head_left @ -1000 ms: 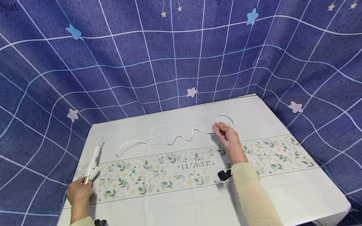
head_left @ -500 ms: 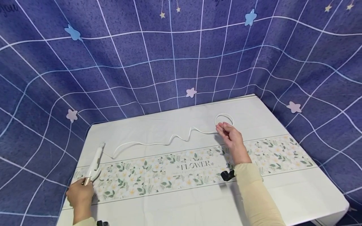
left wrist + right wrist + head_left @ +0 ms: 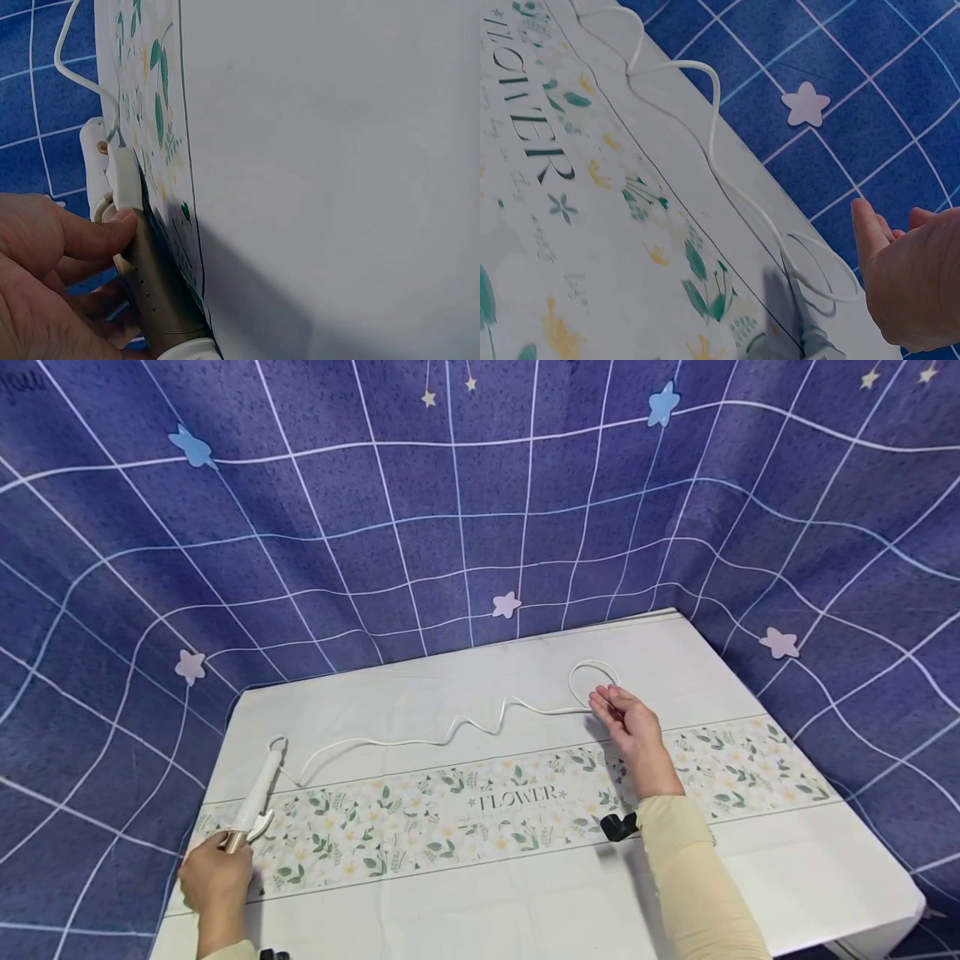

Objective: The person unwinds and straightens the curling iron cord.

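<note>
A white curling iron (image 3: 259, 785) with a gold barrel (image 3: 161, 285) lies slantwise at the left of the table in the head view. My left hand (image 3: 216, 877) grips the barrel, thumb on top, beside the white clip lever. A hanging ring (image 3: 277, 743) shows at the handle's far end. From there a thin white cord (image 3: 397, 742) runs in waves across the table to my right hand (image 3: 636, 731). That hand holds the cord slightly above the cloth, its fingers fairly straight; the exact contact is hidden. A loop of cord stands just beyond the fingertips.
White cloth (image 3: 450, 902) with a floral band (image 3: 420, 822) covers the table. Blue curtains (image 3: 405, 560) with white lines and stars hang close behind and at both sides. The table's right front corner lies near the lower right.
My right hand has moved to the right and slightly nearer along the cord, and the loop has shifted at its base. The curling iron has turned slightly, showing its end ring and lever more.
</note>
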The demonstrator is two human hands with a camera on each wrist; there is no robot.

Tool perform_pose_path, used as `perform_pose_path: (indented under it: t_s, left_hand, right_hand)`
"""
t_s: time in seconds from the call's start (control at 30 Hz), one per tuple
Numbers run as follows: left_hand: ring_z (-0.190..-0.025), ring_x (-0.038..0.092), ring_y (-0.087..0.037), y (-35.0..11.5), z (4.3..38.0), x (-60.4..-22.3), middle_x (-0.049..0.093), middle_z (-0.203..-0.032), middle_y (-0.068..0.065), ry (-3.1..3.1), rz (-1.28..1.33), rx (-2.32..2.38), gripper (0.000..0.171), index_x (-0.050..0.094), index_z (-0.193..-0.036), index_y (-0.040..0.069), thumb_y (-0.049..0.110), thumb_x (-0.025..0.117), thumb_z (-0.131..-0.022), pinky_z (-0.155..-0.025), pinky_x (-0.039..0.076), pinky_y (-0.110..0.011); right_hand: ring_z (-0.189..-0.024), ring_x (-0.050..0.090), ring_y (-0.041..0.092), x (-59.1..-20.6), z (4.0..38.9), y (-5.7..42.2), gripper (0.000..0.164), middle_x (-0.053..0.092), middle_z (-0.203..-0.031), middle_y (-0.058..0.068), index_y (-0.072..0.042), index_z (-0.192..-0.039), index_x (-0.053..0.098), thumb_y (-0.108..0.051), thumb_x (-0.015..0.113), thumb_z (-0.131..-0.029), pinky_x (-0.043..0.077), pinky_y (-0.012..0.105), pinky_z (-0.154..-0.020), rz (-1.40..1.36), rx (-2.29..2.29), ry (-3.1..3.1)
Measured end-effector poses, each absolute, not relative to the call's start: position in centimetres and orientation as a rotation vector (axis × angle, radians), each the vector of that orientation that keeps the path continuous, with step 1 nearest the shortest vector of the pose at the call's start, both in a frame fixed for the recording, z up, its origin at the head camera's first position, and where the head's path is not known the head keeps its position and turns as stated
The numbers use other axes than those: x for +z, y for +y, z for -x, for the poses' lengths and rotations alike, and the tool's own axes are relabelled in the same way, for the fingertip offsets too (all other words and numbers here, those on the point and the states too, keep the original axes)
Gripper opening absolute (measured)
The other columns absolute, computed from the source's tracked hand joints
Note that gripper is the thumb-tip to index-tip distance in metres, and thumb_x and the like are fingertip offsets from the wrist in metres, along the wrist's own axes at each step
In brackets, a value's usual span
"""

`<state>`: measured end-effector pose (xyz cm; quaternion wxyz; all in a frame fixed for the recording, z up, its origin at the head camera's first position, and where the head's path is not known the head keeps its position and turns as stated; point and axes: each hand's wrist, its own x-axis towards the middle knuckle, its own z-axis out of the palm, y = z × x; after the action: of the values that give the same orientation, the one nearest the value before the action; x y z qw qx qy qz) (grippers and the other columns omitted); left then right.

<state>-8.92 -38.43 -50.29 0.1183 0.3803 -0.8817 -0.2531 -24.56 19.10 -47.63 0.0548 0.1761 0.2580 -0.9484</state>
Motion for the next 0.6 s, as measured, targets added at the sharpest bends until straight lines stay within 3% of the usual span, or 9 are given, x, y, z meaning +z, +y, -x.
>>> perform_pose_path:
  t_s: [0.2, 0.4, 0.5, 0.6]
  left_hand:
    - [-0.104, 0.048, -0.054, -38.2, 9.0, -50.2, 0.056, -0.114, -0.034, -2.596, -1.115, -0.736, 0.048, 0.055, -0.129, -0.003, 0.006, 0.060, -0.082, -0.085, 0.038, -0.065]
    - [-0.104, 0.048, -0.054, -38.0, 9.0, -49.9, 0.055, -0.115, -0.034, -2.622, -1.106, -0.694, 0.052, 0.054, -0.130, -0.003, 0.009, 0.064, -0.080, -0.084, 0.038, -0.063]
    - [-0.104, 0.048, -0.055, -38.0, 9.1, -49.8, 0.053, -0.118, -0.035, -2.628, -1.090, -0.679, 0.055, 0.053, -0.130, -0.003, 0.011, 0.067, -0.079, -0.083, 0.039, -0.063]
    - [-0.103, 0.048, -0.055, -38.1, 9.1, -49.8, 0.051, -0.117, -0.037, -2.622, -1.072, -0.682, 0.057, 0.052, -0.131, -0.004, 0.013, 0.069, -0.078, -0.082, 0.039, -0.063]
  right_hand:
    - [-0.139, 0.033, 0.026, -47.7, 24.2, 20.3, 0.057, 0.061, -0.102, 0.015, -0.008, -0.154, 0.015, 0.003, 0.033, -0.102, 0.033, 0.033, -0.109, -0.559, -2.880, 0.761]
    - [-0.119, 0.052, 0.027, -47.8, 23.7, 21.3, 0.056, 0.065, -0.095, 0.015, -0.008, -0.154, 0.018, 0.003, 0.036, -0.101, 0.034, 0.033, -0.108, -0.587, -2.893, 0.793]
    - [-0.118, 0.053, 0.026, -48.0, 23.6, 21.7, 0.056, 0.064, -0.100, 0.014, -0.008, -0.153, 0.021, 0.003, 0.038, -0.101, 0.036, 0.034, -0.107, -0.618, -2.897, 0.816]
    - [-0.131, 0.044, 0.027, -48.1, 23.5, 21.9, 0.056, 0.056, -0.126, 0.017, -0.009, -0.153, 0.023, 0.002, 0.039, -0.101, 0.037, 0.034, -0.107, -0.639, -2.892, 0.833]
